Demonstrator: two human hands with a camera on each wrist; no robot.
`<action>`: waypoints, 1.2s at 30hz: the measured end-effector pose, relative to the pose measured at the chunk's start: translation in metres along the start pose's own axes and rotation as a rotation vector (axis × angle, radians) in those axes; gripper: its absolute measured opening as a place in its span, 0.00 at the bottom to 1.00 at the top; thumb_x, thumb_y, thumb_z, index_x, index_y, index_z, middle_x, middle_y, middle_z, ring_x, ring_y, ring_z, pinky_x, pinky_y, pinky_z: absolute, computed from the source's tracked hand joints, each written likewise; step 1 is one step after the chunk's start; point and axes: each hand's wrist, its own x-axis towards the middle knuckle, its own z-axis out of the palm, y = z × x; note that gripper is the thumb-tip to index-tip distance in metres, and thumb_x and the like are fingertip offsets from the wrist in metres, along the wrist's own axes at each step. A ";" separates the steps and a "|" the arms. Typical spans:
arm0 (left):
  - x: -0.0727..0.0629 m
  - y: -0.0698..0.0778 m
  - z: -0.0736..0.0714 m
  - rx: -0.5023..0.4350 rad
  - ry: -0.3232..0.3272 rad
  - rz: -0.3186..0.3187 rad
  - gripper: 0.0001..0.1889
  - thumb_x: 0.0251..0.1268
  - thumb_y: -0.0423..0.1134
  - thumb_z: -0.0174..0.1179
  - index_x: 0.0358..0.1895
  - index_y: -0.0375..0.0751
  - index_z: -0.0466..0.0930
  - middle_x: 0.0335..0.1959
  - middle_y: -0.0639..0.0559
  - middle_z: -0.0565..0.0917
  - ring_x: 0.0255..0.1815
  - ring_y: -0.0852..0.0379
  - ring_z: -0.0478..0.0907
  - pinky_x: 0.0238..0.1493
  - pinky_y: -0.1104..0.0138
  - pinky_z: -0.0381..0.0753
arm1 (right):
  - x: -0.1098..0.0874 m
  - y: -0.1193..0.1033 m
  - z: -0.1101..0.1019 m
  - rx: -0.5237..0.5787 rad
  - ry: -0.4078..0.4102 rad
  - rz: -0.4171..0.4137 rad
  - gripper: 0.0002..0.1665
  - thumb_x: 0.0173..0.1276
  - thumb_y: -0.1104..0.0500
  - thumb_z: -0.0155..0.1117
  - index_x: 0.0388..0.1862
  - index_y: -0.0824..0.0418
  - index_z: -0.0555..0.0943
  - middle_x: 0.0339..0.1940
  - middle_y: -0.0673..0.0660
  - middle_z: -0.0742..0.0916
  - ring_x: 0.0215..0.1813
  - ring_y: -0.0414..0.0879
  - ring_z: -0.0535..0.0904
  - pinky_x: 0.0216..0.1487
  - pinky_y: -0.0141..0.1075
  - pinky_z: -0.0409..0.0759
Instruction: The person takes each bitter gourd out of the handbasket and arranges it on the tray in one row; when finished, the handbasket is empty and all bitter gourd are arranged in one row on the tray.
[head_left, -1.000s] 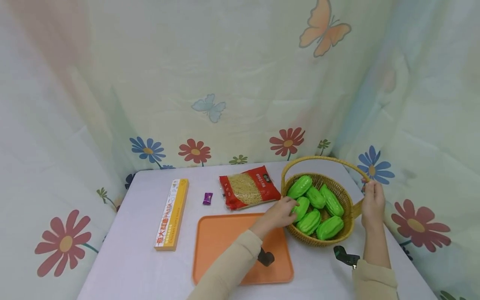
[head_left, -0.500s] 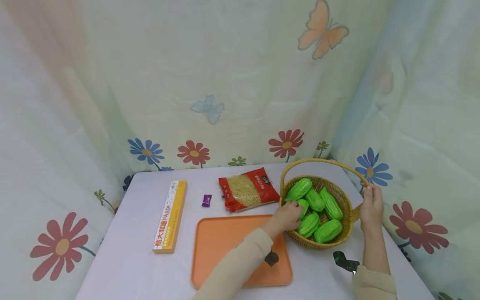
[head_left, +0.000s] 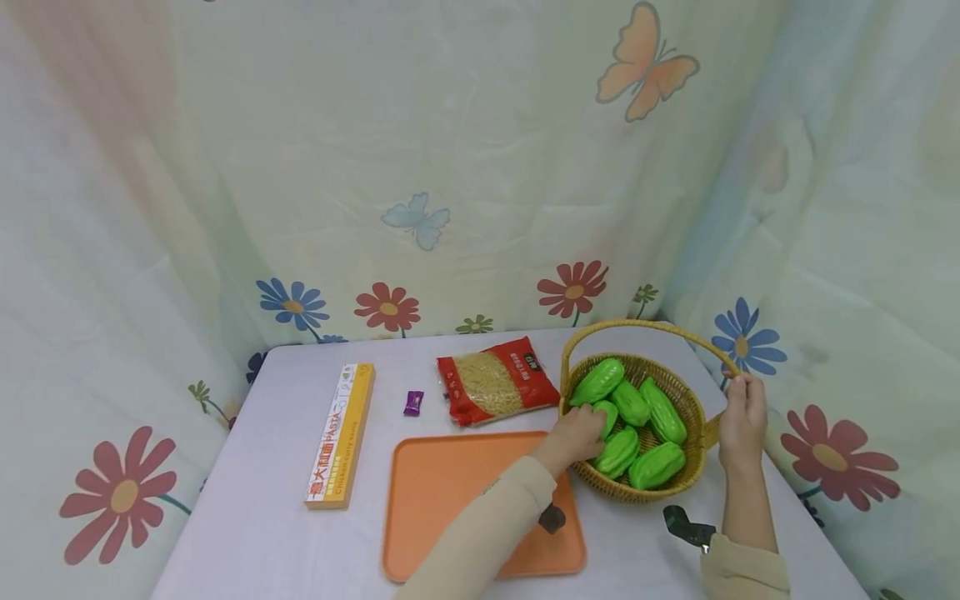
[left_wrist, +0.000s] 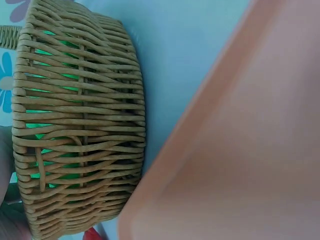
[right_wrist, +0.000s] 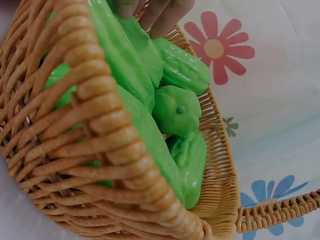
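Note:
A round wicker basket (head_left: 633, 494) with a tall arched handle (head_left: 645, 322) holds several glossy, ridged green gourds (head_left: 657, 465). My left hand (head_left: 573, 437) reaches over the basket's left rim, its fingers curled over a green gourd (head_left: 604, 416) on that side. In the right wrist view, the left fingers (right_wrist: 162, 12) lie on the gourds at the top. My right hand (head_left: 742, 423) grips the handle on its right side. The left wrist view shows the woven wall (left_wrist: 82, 115) close up, with part of the left hand (left_wrist: 10, 200) at its rim.
An orange tray (head_left: 442, 500) lies under the left forearm, left of the basket. Behind it sit a red bag of pasta (head_left: 491, 382) and a small purple wrapped sweet (head_left: 413, 403). A yellow and white pasta box (head_left: 341, 436) lies further left. Flowered curtains surround the table.
My left hand has moved slightly right, further over the rim and onto the gourd, now covering more of it. The right hand stays on the handle; the basket stays in place.

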 end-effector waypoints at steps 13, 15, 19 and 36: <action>0.004 0.012 0.004 0.021 -0.043 -0.072 0.14 0.64 0.43 0.54 0.52 0.47 0.72 0.51 0.48 0.73 0.45 0.55 0.75 0.37 0.68 0.75 | -0.005 -0.002 -0.001 0.090 -0.001 -0.096 0.14 0.74 0.51 0.38 0.43 0.52 0.72 0.35 0.48 0.69 0.43 0.38 0.62 0.45 0.26 0.54; 0.005 0.013 0.004 0.002 -0.057 -0.089 0.15 0.64 0.43 0.54 0.53 0.47 0.71 0.52 0.47 0.73 0.44 0.55 0.75 0.37 0.68 0.75 | -0.005 -0.002 -0.002 0.052 0.001 -0.066 0.13 0.75 0.51 0.37 0.42 0.51 0.71 0.35 0.48 0.69 0.44 0.38 0.62 0.46 0.26 0.55; 0.008 0.012 0.002 -0.119 -0.087 -0.134 0.22 0.63 0.44 0.56 0.59 0.45 0.68 0.56 0.47 0.71 0.51 0.54 0.73 0.42 0.68 0.74 | -0.005 -0.005 -0.001 0.047 0.001 -0.010 0.13 0.75 0.53 0.36 0.44 0.51 0.70 0.35 0.48 0.69 0.45 0.39 0.62 0.46 0.24 0.55; 0.011 0.006 -0.002 -0.375 -0.094 -0.193 0.33 0.55 0.46 0.64 0.64 0.40 0.64 0.58 0.47 0.72 0.60 0.55 0.67 0.50 0.69 0.71 | -0.006 -0.005 -0.002 0.044 -0.023 -0.007 0.15 0.75 0.52 0.36 0.47 0.57 0.70 0.36 0.46 0.69 0.46 0.40 0.62 0.46 0.24 0.56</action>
